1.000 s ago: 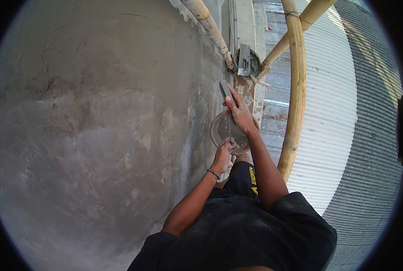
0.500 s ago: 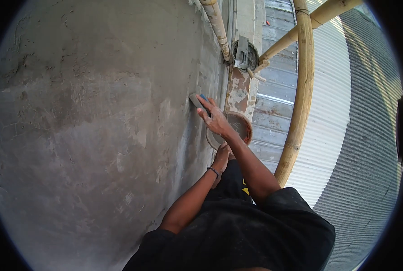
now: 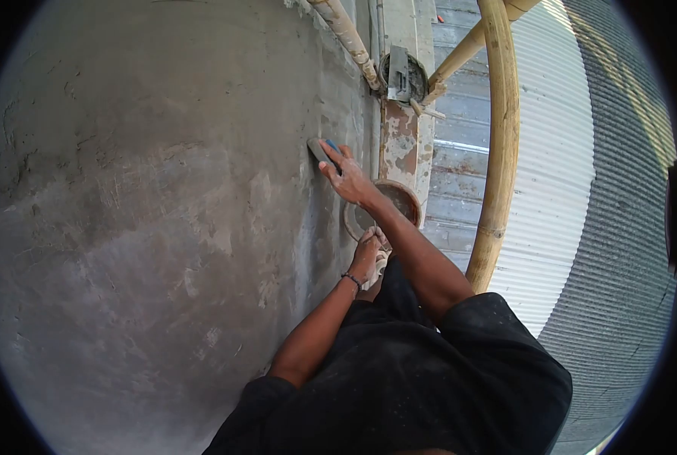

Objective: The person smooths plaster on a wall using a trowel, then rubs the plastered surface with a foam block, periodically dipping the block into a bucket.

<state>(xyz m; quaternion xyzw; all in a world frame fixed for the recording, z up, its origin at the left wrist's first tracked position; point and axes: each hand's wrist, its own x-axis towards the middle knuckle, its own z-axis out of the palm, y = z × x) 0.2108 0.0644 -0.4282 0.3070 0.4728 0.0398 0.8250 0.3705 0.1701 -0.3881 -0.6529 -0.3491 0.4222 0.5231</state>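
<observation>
Right hand [image 3: 346,183] is closed around a grey hand float [image 3: 315,152] with a blue part showing; we see it up against the plastered wall [image 3: 164,250], close to the wall's edge. Left hand [image 3: 366,252] is low at the near side of a round mortar basin [image 3: 415,203], fingers curled in; we can't tell if it grips anything. Basin sits beside the wall, partly under the right forearm, with grey wet-looking mix inside. Farther off, a steel trowel [image 3: 397,74] lies across a smaller bucket [image 3: 426,80], also with grey stuff in it, both on the plank walkway [image 3: 400,155]. Progress, as we judge it: partway. Upper wall is coated, darker and fairly even, though we note a few cracks and pits; the middle and lower parts look paler and blotchy, with scuffs and uneven patches, so we count those as unfinished. The strip by the edge looks streaky, also not evened out. There's mix on hand in the basin; amount unclear to us. Bamboo poles [image 3: 503,144] stand on the outer side, and past them we get corrugated roofing [image 3: 554,174].
</observation>
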